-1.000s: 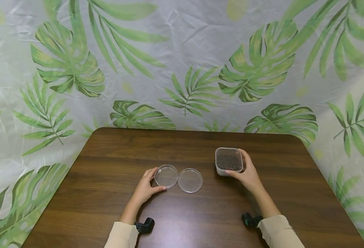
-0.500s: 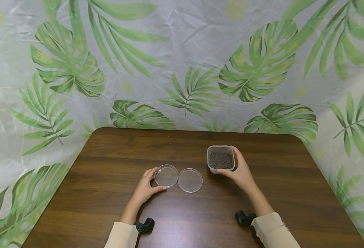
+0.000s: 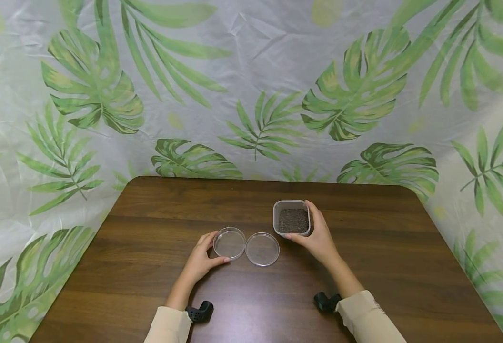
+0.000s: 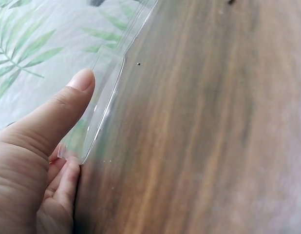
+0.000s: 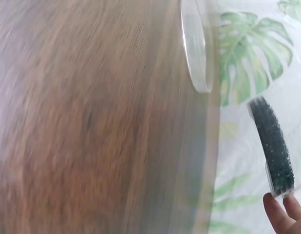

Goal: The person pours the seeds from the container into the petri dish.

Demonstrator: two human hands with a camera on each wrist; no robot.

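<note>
A clear petri dish (image 3: 229,244) lies on the table, held at its left side between the thumb and fingers of my left hand (image 3: 200,259). Close up in the left wrist view, the thumb (image 4: 72,100) and fingertips are at the rim of the dish (image 4: 103,105). Just to its right, close against it, sits a second clear round dish (image 3: 262,249). My right hand (image 3: 318,240) grips a square see-through plastic tub (image 3: 292,204) with dark fine grains (image 3: 294,221) inside. The tub is behind and right of the second dish, seemingly raised off the table.
Both hands work over a dark brown wooden table (image 3: 157,205) with rounded far corners. Behind it hangs a pale cloth (image 3: 273,62) with green leaf prints. Black wrist cameras (image 3: 200,312) sit at both cuffs. A tiny dark speck (image 4: 139,64) lies near the left dish.
My right hand has carried the tub of dark grains leftward and slightly away, closer to the second dish. The left hand and both dishes have stayed in place.
</note>
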